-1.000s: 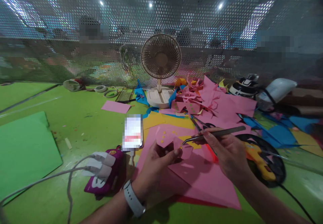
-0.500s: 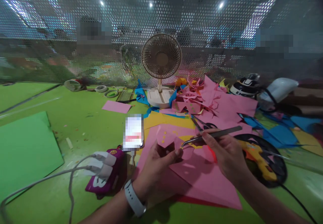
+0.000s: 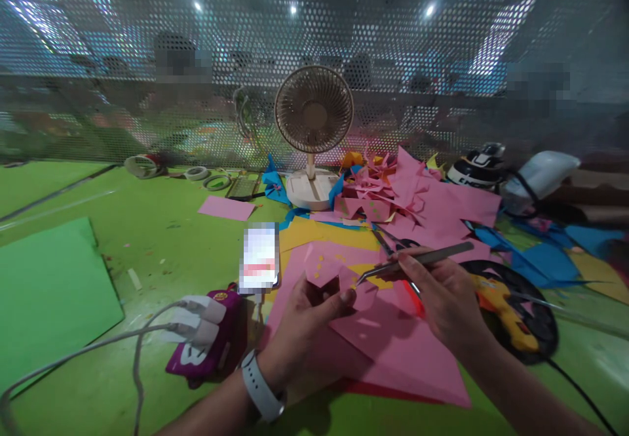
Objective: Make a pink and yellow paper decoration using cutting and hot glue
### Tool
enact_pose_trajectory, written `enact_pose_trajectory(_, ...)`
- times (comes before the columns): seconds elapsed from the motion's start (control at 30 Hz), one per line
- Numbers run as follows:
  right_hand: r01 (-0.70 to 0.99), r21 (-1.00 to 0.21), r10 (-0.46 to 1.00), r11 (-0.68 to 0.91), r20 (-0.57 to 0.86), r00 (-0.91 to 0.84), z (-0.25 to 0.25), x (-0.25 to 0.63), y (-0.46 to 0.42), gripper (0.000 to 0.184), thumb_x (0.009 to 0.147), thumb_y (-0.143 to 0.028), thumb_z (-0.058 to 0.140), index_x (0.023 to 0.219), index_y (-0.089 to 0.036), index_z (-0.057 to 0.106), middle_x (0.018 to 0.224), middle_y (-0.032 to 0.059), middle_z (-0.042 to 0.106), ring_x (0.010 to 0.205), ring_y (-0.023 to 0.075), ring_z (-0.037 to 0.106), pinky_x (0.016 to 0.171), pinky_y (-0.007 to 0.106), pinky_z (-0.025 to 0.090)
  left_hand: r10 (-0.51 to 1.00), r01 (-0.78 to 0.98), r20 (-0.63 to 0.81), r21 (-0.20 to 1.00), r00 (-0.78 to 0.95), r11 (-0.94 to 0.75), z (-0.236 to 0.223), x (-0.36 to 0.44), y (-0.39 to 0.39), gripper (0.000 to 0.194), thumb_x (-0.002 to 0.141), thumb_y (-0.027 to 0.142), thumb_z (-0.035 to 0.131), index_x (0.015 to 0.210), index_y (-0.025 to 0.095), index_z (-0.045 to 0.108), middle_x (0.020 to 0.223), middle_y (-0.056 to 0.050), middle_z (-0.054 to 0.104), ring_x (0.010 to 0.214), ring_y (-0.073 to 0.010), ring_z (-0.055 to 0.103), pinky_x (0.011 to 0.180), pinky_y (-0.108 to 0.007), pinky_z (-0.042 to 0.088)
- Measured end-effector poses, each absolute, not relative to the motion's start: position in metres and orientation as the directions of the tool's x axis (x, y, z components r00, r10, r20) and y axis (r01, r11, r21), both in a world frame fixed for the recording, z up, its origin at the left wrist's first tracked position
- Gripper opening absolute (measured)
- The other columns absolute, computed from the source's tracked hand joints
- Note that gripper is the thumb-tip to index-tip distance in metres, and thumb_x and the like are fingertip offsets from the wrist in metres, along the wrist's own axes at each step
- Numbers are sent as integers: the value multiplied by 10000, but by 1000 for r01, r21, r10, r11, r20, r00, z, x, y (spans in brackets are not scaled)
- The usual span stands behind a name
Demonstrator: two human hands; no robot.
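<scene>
My left hand [image 3: 307,328] pinches a small folded pink paper shape [image 3: 330,277] with yellow dots, held above a large pink sheet [image 3: 393,351]. My right hand [image 3: 442,298] grips metal tweezers [image 3: 417,260]. Their tip points left and sits right at the edge of the pink shape, beside my left thumb. A white watch band circles my left wrist.
A small desk fan [image 3: 313,136] stands at the back centre. Pink and blue paper scraps [image 3: 422,200] pile to its right. Scissors [image 3: 390,242] lie behind the tweezers. A yellow glue gun [image 3: 506,308] rests on a black mat at right. A phone [image 3: 259,257], chargers [image 3: 196,324] and a green sheet [image 3: 44,292] lie left.
The tweezers' tip has shifted very slightly at the pink shape's edge; my hands otherwise stay in place.
</scene>
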State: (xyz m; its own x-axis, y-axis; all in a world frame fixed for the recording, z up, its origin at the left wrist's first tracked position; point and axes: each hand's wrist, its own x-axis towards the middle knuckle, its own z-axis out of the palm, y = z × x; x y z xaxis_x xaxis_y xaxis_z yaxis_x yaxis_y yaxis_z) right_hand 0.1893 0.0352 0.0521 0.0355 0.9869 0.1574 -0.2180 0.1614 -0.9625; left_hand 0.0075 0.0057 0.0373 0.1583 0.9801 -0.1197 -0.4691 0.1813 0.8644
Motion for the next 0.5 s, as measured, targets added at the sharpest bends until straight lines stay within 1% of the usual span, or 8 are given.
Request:
enact_pose_trajectory(0.1, -233, -951, 978, 202, 182, 104, 53, 189, 37, 162, 788, -316, 668, 913, -214, 655, 818, 36, 733, 733, 212, 704, 688, 358, 591, 981, -487, -140, 853, 135, 189, 37, 8, 6, 275, 702, 198, 750, 898, 170, 559, 818, -6, 576, 739, -126, 565, 685, -269, 490)
enact_pose_trajectory(0.17, -172, -961, 974, 219, 206, 90, 51, 188, 37, 209, 806, -328, 649, 994, -237, 650, 914, 34, 727, 796, 207, 701, 747, 365, 578, 979, -485, -143, 853, 142, 195, 37, 8, 6, 281, 692, 197, 757, 881, 166, 551, 805, 1, 560, 729, -118, 555, 680, -265, 491)
enact_pose_trajectory(0.27, 13, -971, 971, 240, 240, -18, 48, 185, 35, 304, 834, -342, 610, 1130, -274, 616, 1111, 42, 672, 948, 211, 664, 891, 404, 516, 977, -472, -153, 857, 150, 206, 38, 8, 6, 286, 680, 201, 766, 851, 159, 540, 780, 7, 542, 714, -116, 552, 672, -265, 495)
enact_pose_trajectory(0.33, 127, -952, 958, 278, 266, -106, 48, 182, 32, 332, 845, -337, 593, 1174, -289, 598, 1201, 45, 626, 1037, 222, 623, 960, 432, 464, 977, -467, -153, 859, 152, 207, 39, 8, 6, 280, 683, 198, 764, 843, 158, 538, 763, 12, 532, 709, -115, 552, 678, -270, 501)
enact_pose_trajectory(0.43, 221, -896, 913, 385, 334, -237, 49, 178, 28, 321, 861, -307, 568, 1179, -294, 603, 1224, 42, 611, 1117, 230, 569, 996, 442, 430, 978, -470, -127, 862, 163, 190, 41, 8, 6, 266, 686, 186, 760, 839, 160, 544, 752, 19, 527, 701, -108, 546, 689, -271, 506)
enact_pose_trajectory(0.5, 255, -857, 885, 448, 384, -264, 47, 177, 28, 304, 864, -285, 560, 1162, -298, 617, 1185, 36, 635, 1107, 224, 574, 981, 425, 448, 979, -469, -122, 863, 166, 187, 41, 8, 5, 274, 669, 177, 771, 838, 160, 557, 739, 23, 537, 681, -104, 550, 689, -268, 507)
